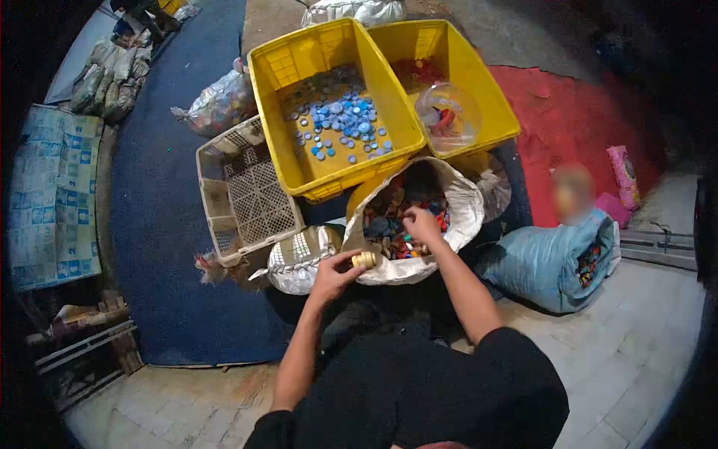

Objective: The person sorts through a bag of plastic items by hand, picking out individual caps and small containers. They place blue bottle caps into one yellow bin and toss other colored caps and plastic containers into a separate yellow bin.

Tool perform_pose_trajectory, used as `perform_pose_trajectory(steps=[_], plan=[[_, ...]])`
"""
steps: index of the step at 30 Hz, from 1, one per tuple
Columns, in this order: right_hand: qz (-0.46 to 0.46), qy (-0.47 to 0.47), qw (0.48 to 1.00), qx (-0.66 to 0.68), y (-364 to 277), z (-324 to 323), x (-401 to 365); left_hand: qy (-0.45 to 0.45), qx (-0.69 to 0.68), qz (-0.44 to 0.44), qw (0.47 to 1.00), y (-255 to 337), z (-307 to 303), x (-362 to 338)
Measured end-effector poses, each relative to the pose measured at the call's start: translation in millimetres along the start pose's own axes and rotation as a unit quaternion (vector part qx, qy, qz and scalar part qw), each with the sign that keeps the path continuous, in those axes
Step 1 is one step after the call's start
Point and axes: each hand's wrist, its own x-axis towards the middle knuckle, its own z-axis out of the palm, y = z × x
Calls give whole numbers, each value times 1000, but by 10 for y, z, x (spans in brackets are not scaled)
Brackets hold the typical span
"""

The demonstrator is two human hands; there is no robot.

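Note:
My left hand (334, 277) is closed around a small stack of pale yellow bottle caps (364, 260), at the near left rim of an open white woven sack (465, 202). Inside the sack lie many mixed bottle caps (389, 224) in red, blue, green, brown and other colours. Over these caps reaches my right hand (423, 227), its fingers curled and pointing down; whatever they pinch is hidden. Just beyond the sack, a yellow crate (410, 142) contains loose blue caps (340, 120).
A second yellow crate (493, 112) holds a clear round tub (449, 120) and red pieces. To the left are a white perforated crate (217, 191) and a tied bag (221, 101). A blue sack of caps (538, 266) lies right, near a person with a blurred head (572, 193).

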Motion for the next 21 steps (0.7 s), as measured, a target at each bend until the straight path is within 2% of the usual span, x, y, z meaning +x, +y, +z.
perform_pose_trajectory(steps=[1,2,3,4,5,7,8,10,11,12,13,15,17,19,21], plan=[[-40,37,998,-19,-54,6,185,10,17,-11,1000,20,-17,-16],[-36,96,992,-67,95,226,462,11,7,16,1000,2,-25,-30],[-19,147,982,-119,156,365,634,17,14,5,1000,5,0,-90],[129,25,975,-177,51,404,896,49,17,-16,999,22,-18,-150],[142,12,978,-151,341,630,1095,74,13,-25,997,42,11,-183],[70,13,971,-230,361,685,1112,75,-15,-15,997,-70,0,-238],[68,15,971,-227,315,686,1096,76,-13,-16,997,-127,-18,-269],[160,33,972,-167,190,549,991,77,-16,-10,997,-160,4,-296],[159,39,972,-170,183,496,852,89,-44,-28,995,-149,21,-315],[35,126,981,-144,232,475,713,97,-71,-42,992,-126,35,-305],[-93,210,966,-117,258,406,592,91,-74,-29,993,-150,39,-265],[-32,125,988,87,119,232,277,89,-136,-77,984,-195,74,-177],[-19,49,977,206,-19,56,-138,88,-141,-78,983,-62,173,-105],[64,-74,909,405,-349,-222,-602,31,-142,-77,986,-176,194,67],[85,-122,842,518,-350,-195,-817,9,-156,-63,986,-147,315,203]])
